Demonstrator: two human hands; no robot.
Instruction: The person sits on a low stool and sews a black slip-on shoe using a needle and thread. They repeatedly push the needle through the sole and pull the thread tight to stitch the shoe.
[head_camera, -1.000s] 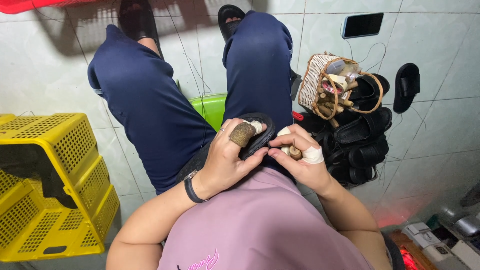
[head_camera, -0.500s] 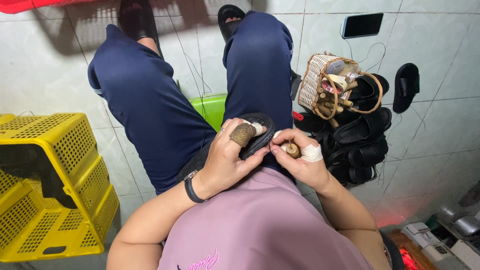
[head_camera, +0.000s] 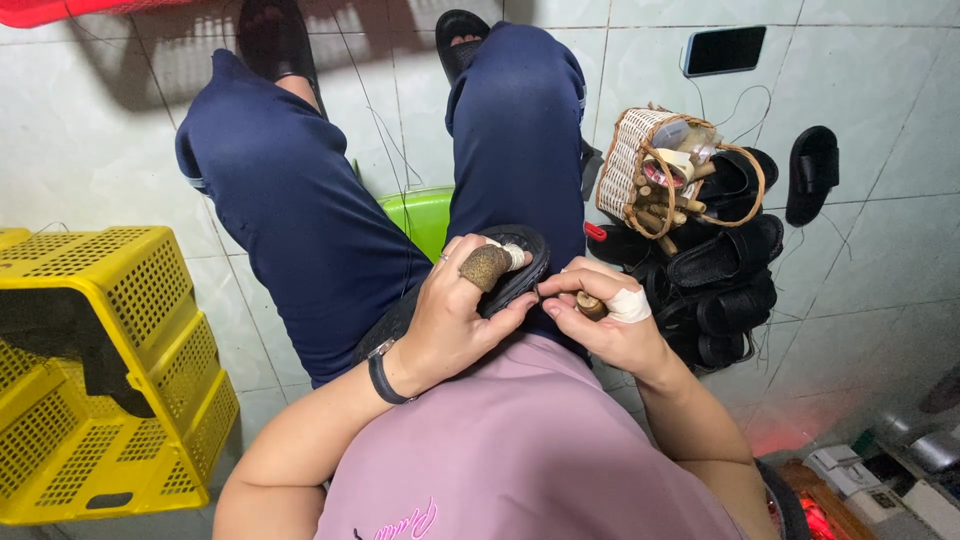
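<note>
Two hands meet over one black sandal (head_camera: 520, 262) that rests on the person's right thigh, close to the lap. The left hand (head_camera: 455, 320) wraps the sandal from the near side, fingers curled firmly around its edge; a brown thimble-like guard (head_camera: 485, 268) covers one finger and a pale wrap sits on the next. The right hand (head_camera: 610, 325) lies just beside the sandal's rim, its fingers pinched narrow around a small wooden-handled tool (head_camera: 590, 305), whose tip points at the edge of the sole; whether the tip has entered the material cannot be told. A white bandage (head_camera: 630, 304) binds one finger of this hand.

Progress, as a judgement: the work on this sandal appears to be in mid-course, since the tool is applied at one spot on the rim and no finished seam can be made out. On the tiled floor to the right lies a pile of black sandals (head_camera: 720, 280), with another single sandal (head_camera: 812, 172) well apart; whether these are finished or waiting cannot be told. A wicker basket (head_camera: 630, 165) with spools and sticks stands beside the pile, and thin threads trail across the tiles. A yellow crate (head_camera: 110, 370) lies tipped to the left, and a green stool (head_camera: 420, 215) shows between the legs.
</note>
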